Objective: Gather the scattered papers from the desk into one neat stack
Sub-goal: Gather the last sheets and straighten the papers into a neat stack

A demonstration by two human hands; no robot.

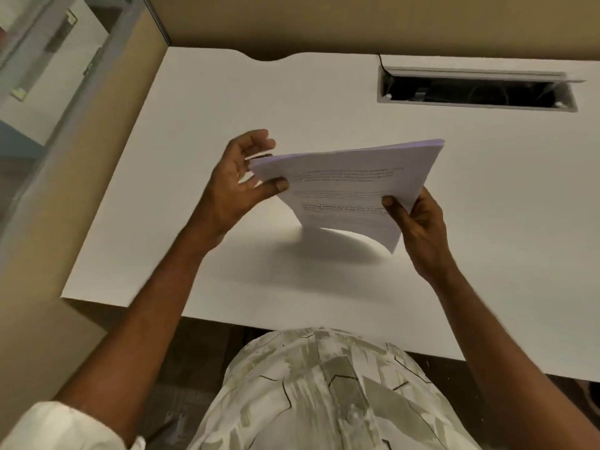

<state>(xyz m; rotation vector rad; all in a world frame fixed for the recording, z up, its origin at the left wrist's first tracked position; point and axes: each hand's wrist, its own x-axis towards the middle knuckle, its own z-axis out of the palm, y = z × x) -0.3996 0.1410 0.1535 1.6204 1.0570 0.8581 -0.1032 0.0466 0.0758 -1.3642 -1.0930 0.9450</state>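
You hold the papers [344,186] above the desk [227,92] centre, left hand [233,183] pinching their 9 o'clock corner, right hand [418,228] gripping the 4 o'clock edge. No loose sheets show; next, likely square the edges and lay them down.

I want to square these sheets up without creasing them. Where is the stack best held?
Hold the stack by its two short ends, one hand from each side, as the left hand and right hand do now. Its near edge sags between them, so thumbs on top and fingers beneath should keep it flat.
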